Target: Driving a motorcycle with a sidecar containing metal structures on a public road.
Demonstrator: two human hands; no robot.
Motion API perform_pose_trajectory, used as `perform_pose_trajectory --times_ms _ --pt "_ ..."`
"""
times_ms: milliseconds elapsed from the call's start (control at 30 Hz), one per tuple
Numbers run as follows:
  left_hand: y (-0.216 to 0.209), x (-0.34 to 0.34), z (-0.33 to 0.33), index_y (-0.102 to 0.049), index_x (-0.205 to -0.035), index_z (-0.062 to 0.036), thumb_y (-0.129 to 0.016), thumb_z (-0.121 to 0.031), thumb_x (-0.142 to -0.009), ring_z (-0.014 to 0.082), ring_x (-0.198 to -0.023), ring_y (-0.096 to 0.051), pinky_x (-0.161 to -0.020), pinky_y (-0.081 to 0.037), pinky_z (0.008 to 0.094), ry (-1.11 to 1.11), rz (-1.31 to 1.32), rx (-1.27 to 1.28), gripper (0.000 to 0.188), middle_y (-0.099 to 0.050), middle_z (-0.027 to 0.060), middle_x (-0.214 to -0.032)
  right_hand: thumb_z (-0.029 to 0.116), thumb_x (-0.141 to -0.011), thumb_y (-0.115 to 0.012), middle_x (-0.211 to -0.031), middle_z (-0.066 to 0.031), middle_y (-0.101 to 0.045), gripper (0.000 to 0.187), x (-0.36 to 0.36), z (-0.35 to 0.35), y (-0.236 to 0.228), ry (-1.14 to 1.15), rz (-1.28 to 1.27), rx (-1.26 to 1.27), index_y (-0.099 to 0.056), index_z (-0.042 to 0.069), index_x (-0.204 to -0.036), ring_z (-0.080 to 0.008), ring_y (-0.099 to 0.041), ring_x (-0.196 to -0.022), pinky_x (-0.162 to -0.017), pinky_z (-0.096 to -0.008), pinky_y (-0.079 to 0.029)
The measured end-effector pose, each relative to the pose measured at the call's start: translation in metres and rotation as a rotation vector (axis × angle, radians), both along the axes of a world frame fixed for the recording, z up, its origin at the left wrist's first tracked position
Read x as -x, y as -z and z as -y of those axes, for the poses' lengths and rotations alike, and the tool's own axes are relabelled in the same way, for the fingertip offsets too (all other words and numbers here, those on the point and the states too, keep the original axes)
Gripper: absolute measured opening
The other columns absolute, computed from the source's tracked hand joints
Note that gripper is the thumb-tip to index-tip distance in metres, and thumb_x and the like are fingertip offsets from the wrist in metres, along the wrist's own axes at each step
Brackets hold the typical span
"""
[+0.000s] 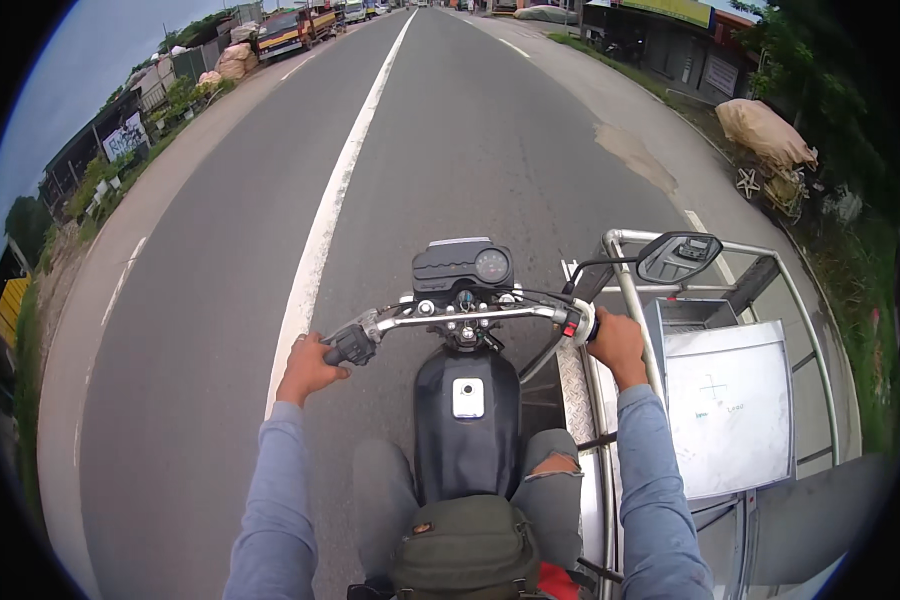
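I sit astride a motorcycle with a black fuel tank [468, 425]. My left hand [310, 370] is closed round the left end of the handlebar [470, 318], its thumb close to the black switch housing [354, 346]. On the right grip, my right hand [620, 345] is wrapped beside a red switch [569, 328]. Some fingers of both hands are hidden from above. The dark instrument cluster [460, 265] with a round dial sits ahead of the bar. A mirror [680, 257] stands out to the right. An olive bag [465, 548] rests at my lap.
A metal-framed sidecar [815, 350] carrying a white box with a marked lid [728, 408] runs along my right. A white line [345, 160] lies just left of the motorcycle. Trucks [285, 32] stand far left; a large tan sack [766, 132] lies by the right roadside.
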State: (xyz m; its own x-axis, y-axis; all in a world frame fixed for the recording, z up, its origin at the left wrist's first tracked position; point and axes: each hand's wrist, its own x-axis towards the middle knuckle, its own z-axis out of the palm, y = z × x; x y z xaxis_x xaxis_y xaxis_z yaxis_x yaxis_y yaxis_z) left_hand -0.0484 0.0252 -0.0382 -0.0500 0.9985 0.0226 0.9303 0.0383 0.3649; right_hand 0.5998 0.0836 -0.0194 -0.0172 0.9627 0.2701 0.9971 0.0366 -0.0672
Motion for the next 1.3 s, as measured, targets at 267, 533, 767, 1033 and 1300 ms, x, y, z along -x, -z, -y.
perform_pose_trajectory --times_ms 267,533,767,1033,1300 --pt "0.004 0.002 0.001 -0.095 -0.121 -0.0114 -0.105 -0.048 -0.068 0.0460 -0.133 -0.065 -0.116 -0.058 0.0554 -0.004 -0.001 -0.042 0.065 -0.072 0.0210 -0.142 0.026 -0.085 -0.090 -0.095 -0.0225 -0.086 0.035 0.000 -0.009 -0.008 -0.006 -0.037 -0.013 -0.083 0.012 -0.116 -0.0470 -0.084 -0.093 -0.087 -0.0595 -0.068" --pt "-0.017 -0.001 -0.011 -0.091 -0.121 0.0032 -0.106 -0.049 -0.066 0.0490 -0.141 -0.066 -0.127 -0.051 0.0565 0.014 -0.041 0.144 0.077 -0.073 0.0232 -0.143 0.030 -0.082 -0.094 -0.096 -0.0231 -0.085 0.040 0.002 -0.001 -0.009 -0.010 -0.048 0.027 -0.082 0.012 -0.116 -0.0471 -0.084 -0.094 -0.089 -0.0608 -0.067" --pt "-0.007 -0.001 -0.015 -0.090 -0.117 0.0049 -0.105 -0.046 -0.066 0.0507 -0.135 -0.072 -0.128 -0.051 0.0576 -0.025 0.009 0.129 0.074 -0.077 0.0245 -0.136 0.028 -0.086 -0.093 -0.098 -0.0213 -0.086 0.040 -0.002 -0.007 0.002 0.007 -0.032 0.014 -0.083 0.014 -0.121 -0.0460 -0.085 -0.095 -0.088 -0.0602 -0.067" --pt "-0.008 -0.014 -0.004 -0.095 -0.108 -0.0048 -0.102 -0.045 -0.068 0.0485 -0.126 -0.075 -0.114 -0.059 0.0557 -0.035 0.012 0.022 0.057 -0.078 0.0239 -0.124 0.029 -0.090 -0.090 -0.103 -0.0228 -0.087 0.039 -0.003 -0.008 -0.010 0.007 -0.002 0.046 -0.083 0.014 -0.126 -0.0463 -0.085 -0.100 -0.091 -0.0609 -0.068" --pt "-0.002 -0.007 -0.001 -0.093 -0.110 -0.0006 -0.103 -0.038 -0.066 0.0484 -0.122 -0.077 -0.105 -0.064 0.0558 -0.016 -0.067 -0.039 0.059 -0.078 0.0247 -0.127 0.034 -0.090 -0.089 -0.102 -0.0232 -0.087 0.036 0.006 -0.004 -0.013 -0.023 0.012 0.032 -0.084 0.013 -0.118 -0.0466 -0.085 -0.099 -0.091 -0.0609 -0.068"
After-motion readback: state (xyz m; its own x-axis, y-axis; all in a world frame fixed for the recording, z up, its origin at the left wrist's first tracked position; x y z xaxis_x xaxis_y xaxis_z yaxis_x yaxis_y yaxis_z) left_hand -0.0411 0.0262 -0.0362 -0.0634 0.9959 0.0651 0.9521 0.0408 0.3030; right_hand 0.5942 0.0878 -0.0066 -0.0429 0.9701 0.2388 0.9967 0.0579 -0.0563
